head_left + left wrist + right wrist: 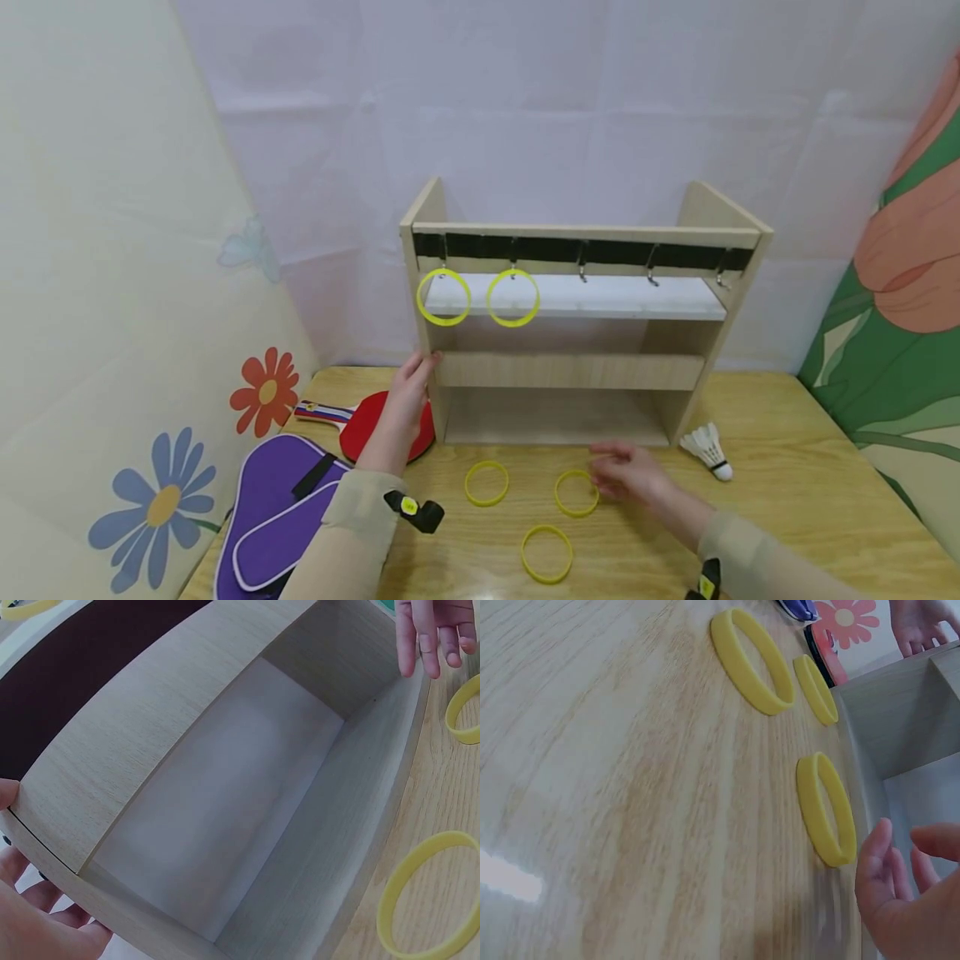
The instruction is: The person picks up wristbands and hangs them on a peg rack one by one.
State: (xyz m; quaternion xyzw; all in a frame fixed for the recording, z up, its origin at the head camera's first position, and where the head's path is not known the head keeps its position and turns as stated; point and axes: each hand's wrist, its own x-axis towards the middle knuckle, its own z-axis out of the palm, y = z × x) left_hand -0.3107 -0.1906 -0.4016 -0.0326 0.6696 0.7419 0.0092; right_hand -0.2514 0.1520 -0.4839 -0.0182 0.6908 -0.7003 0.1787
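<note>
My left hand [408, 387] grips the left side panel of a small wooden shelf [570, 371]; in the left wrist view the thumb lies in front and the fingers behind. Two yellow wristbands hang from the shelf's two leftmost hooks, one at the end [444, 322] and one beside it [513, 323]. Over the table, my right hand [633, 475] hovers with loosely bent fingers close to a flat-lying yellow wristband [808, 802]. The right wrist view shows nothing held in it. Two more wristbands lie nearby, one left [487, 503] and one nearer me [547, 580].
Three bare hooks [582, 271] line the right part of the black strip [547, 248]. A red table tennis paddle [371, 425] and a purple case [281, 492] lie to the left. A shuttlecock [707, 450] rests by the shelf's right foot.
</note>
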